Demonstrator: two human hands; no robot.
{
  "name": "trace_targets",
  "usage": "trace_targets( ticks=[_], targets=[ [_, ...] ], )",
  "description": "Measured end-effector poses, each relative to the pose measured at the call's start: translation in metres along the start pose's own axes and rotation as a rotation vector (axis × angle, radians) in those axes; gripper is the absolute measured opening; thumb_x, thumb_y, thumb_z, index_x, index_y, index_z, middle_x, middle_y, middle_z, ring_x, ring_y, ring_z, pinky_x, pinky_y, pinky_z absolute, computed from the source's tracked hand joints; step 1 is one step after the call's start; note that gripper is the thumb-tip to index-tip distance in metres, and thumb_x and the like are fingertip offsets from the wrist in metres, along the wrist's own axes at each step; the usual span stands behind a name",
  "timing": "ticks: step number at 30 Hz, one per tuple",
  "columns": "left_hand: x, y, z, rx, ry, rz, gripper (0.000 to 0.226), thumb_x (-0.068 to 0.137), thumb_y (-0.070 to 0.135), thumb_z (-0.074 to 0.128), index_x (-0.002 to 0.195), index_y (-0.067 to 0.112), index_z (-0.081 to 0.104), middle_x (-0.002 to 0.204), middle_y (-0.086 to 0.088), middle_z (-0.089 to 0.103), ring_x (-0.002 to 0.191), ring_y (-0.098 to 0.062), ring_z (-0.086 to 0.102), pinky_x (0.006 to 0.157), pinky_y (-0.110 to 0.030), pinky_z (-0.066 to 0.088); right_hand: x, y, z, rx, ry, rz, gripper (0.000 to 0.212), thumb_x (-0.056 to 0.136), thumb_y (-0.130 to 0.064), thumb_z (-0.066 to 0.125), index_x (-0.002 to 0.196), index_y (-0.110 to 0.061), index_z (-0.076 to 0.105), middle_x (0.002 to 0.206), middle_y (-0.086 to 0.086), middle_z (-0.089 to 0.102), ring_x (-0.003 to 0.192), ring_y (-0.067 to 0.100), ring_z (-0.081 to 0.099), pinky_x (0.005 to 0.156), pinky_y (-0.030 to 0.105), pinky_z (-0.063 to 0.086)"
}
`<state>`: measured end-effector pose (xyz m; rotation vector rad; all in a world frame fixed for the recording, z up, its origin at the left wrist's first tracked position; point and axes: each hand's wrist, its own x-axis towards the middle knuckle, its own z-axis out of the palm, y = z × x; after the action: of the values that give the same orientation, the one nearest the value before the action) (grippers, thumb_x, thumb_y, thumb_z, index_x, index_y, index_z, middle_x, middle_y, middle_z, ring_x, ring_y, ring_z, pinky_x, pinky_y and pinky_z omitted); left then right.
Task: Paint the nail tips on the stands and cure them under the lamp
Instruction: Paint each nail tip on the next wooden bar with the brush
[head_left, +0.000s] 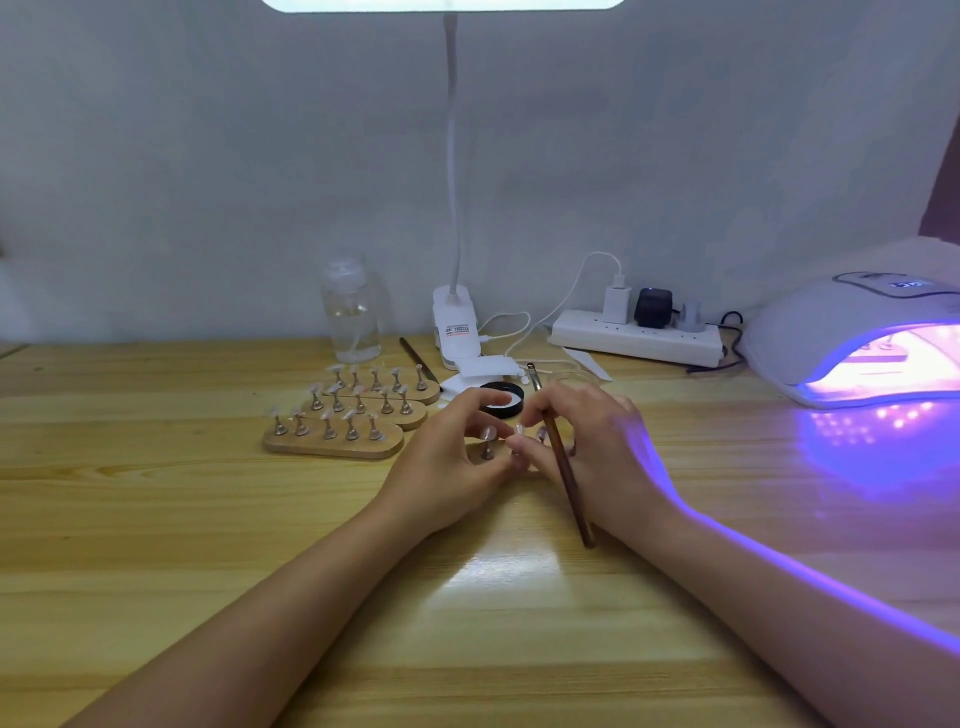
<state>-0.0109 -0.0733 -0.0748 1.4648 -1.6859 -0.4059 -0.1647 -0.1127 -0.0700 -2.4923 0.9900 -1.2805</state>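
Head view: left hand (457, 447) pinches a stand (487, 450), right hand (582, 441) grips the brush (566, 467); three racks (332, 441) await painting, lamp (857, 338) lit.

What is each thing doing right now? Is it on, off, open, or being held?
Curing lamp: on, glowing purple.
Desk lamp: on.
Brush: held in right hand.
Nail stand: held by left hand.
Black jar lid: off, lying on the table.
Clear bottle: upright.

Two bare forearms, sleeveless, no rings on the hands (519, 447)
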Motion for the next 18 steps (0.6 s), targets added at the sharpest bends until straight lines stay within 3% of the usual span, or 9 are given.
trace_targets(
  ticks=[6,11,18],
  targets=[
    [0.000,0.006,-0.003,0.001,-0.007,-0.048,0.049,0.070,0.027,0.077,0.108,0.036,0.046,0.088,0.021,0.062,0.102,-0.007,0.056,0.099,-0.044,0.038,-0.004,0.000,-0.010,0.020,0.051,0.004,0.018,0.074,-0.025,0.076,0.082,-0.018,0.062,0.081,-0.005,0.065,0.077,0.018,0.060,0.074,0.042,0.049],
    [-0.002,0.007,-0.005,-0.009,-0.012,-0.058,0.050,0.070,0.027,0.077,0.108,0.037,0.046,0.086,0.023,0.060,0.102,-0.006,0.056,0.100,-0.046,0.036,-0.006,0.000,-0.011,0.010,0.030,-0.001,0.015,0.076,-0.020,0.074,0.081,-0.017,0.060,0.079,-0.004,0.063,0.075,0.018,0.059,0.071,0.039,0.049],
    [-0.002,0.008,-0.005,-0.001,-0.015,-0.056,0.052,0.071,0.030,0.076,0.109,0.040,0.042,0.090,0.025,0.059,0.100,-0.002,0.054,0.100,-0.046,0.037,-0.005,0.002,-0.012,-0.057,0.034,-0.100,0.019,0.073,-0.018,0.078,0.080,-0.017,0.061,0.074,-0.006,0.063,0.070,0.016,0.059,0.068,0.028,0.039]
  ],
)
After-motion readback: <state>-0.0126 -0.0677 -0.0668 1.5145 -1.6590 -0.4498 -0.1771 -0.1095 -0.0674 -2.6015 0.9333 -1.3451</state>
